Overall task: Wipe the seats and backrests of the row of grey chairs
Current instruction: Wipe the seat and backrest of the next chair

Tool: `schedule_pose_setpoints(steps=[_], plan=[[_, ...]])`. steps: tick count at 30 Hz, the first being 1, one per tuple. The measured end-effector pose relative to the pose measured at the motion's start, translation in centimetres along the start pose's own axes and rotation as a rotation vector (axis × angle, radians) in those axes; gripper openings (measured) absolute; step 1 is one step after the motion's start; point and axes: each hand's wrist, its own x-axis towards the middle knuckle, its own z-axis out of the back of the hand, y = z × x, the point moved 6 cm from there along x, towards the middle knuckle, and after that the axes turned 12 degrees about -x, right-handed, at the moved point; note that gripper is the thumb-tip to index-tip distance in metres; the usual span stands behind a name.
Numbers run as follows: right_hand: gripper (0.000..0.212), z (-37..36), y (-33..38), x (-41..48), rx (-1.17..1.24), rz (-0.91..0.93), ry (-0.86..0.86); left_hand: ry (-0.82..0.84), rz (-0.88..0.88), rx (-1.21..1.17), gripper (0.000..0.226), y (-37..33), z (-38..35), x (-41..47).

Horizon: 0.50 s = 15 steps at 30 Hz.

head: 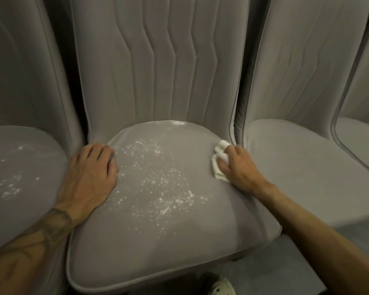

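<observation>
A grey padded chair fills the middle of the head view, its seat [149, 237] speckled with white powder [158, 184] and its ribbed backrest [158, 67] rising behind. My left hand [90, 175] rests flat on the seat's left edge, fingers straight. My right hand [239, 167] grips a small white cloth [218, 160] and presses it on the seat's right edge, beside the powder.
A grey chair on the left [19, 167] also carries white specks on its seat. On the right stand two more grey chairs [296, 156], their seats looking plain. A shoe [219, 287] shows on the grey floor below the middle seat.
</observation>
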Motion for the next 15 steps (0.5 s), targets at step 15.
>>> schedule_pose_setpoints(steps=[15], plan=[[0.027,0.8,2.6,-4.1,-0.008,-0.108,-0.064,0.013,0.014,0.012,0.033,-0.6,0.3,0.0]])
